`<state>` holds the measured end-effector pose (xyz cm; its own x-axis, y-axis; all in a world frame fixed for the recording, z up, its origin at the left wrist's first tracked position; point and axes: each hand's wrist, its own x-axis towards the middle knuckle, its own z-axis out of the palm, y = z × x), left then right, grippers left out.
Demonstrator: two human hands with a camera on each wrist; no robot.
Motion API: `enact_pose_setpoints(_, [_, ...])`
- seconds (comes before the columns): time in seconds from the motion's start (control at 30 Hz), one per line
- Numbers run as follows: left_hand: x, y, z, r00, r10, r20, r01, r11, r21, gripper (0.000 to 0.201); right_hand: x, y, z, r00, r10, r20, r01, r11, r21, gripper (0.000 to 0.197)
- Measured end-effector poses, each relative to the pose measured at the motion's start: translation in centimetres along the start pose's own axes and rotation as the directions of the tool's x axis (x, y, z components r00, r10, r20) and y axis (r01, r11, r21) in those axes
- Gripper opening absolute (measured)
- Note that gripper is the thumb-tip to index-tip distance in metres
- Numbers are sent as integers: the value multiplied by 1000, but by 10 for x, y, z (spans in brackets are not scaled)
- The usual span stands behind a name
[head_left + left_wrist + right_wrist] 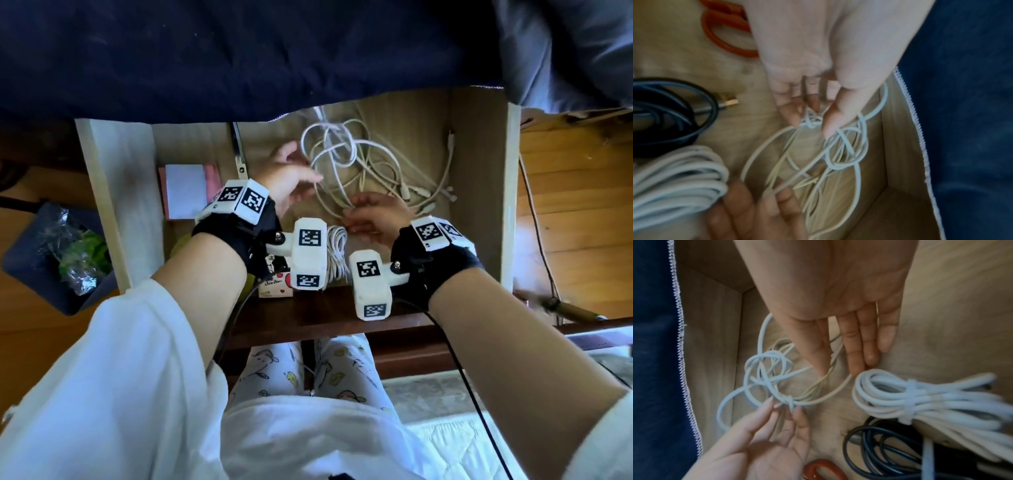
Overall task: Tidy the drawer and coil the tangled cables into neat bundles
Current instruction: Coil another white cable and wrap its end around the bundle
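A tangle of thin white cables (pixel 346 161) lies on the floor of the open wooden drawer (pixel 479 171), toward its right side. My left hand (pixel 810 126) pinches a small knot (pixel 789 400) in the tangle between thumb and fingertips. My right hand (pixel 838 374) reaches in from the near side with straight fingers, its thumb and forefinger tips resting on strands that run to the knot. A white cable bundle (pixel 910 402) bound with a tie lies beside the right hand, near the drawer's front.
A coiled black cable (pixel 674 113) and orange-handled scissors (pixel 723 37) lie left of the tangle. A pink-edged white pad (pixel 186 188) sits in the drawer's left part. Dark blue fabric (pixel 239 51) overhangs the back of the drawer.
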<state>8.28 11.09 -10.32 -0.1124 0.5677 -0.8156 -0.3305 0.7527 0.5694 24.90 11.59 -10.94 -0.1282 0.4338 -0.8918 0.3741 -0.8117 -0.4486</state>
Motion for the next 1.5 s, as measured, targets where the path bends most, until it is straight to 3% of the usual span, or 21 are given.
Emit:
enact_pose_setpoints(0.13, [-6,-7,-1,1000,-6,20,3,986,168,27,-11,5,-6,999,-42,23,43,999,-25,20])
enact_pose_setpoints(0.23, [-15,-8,-10,1000,1,31,-6,989,149,18,-21,4,-7,994,-109,29,108,994,29,22])
enact_pose_setpoints(0.33, [-32,-1,-18,999,17,38,-24,979,204,12,-36,-1,-8,984,-173,-45,174,984,40,20])
enact_pose_setpoints(0.47, [-56,16,-31,999,35,-3,-31,933,358,18,-51,-8,-23,949,-206,-240,220,975,35,24])
enact_pose_setpoints(0.6, [-89,42,-46,994,69,85,-100,892,441,25,-59,-15,-48,919,-172,-355,223,969,107,24])
enact_pose_setpoints(0.67, [-109,57,-44,982,157,103,-187,877,443,25,-62,-19,-53,908,-177,-379,232,967,105,23])
enact_pose_setpoints(0.73, [-124,70,-38,946,295,135,-324,833,447,25,-69,-23,-51,921,-178,-347,229,967,111,16])
enact_pose_setpoints(0.8, [-137,82,-30,903,389,184,-430,790,437,25,-79,-25,-47,947,-184,-264,216,972,96,31])
enact_pose_setpoints(0.87, [-150,93,-20,878,404,255,-478,744,468,25,-89,-32,-43,944,-260,-204,274,961,45,49])
enact_pose_setpoints(0.93, [-163,102,-12,857,385,344,-513,703,493,23,-102,-47,-33,889,-423,-176,416,906,-77,62])
enact_pose_setpoints(1.0, [-172,108,-7,829,383,408,-555,658,510,23,-117,-65,-18,813,-579,-65,567,812,-134,70])
enact_pose_setpoints(1.03, [-175,110,-6,812,390,434,-578,644,501,24,-123,-72,-10,786,-618,17,616,781,-102,69])
enact_pose_setpoints(1.1, [-181,116,-4,771,444,457,-626,661,414,26,-129,-81,2,759,-639,121,651,748,-129,48])
enact_pose_setpoints(1.2, [-187,128,-8,712,587,385,-681,710,179,24,-127,-78,2,815,-567,118,563,728,-391,10])
enact_pose_setpoints(1.27, [-191,137,-14,689,649,321,-701,709,72,26,-118,-65,-14,851,-523,48,479,735,-481,16])
enact_pose_setpoints(1.4, [-193,145,-28,712,668,219,-689,724,31,31,-120,-51,-48,873,-476,-108,428,853,-299,22])
enact_pose_setpoints(1.5, [-194,140,-31,753,634,179,-652,755,67,31,-139,-68,-64,844,-517,-143,484,849,-213,21])
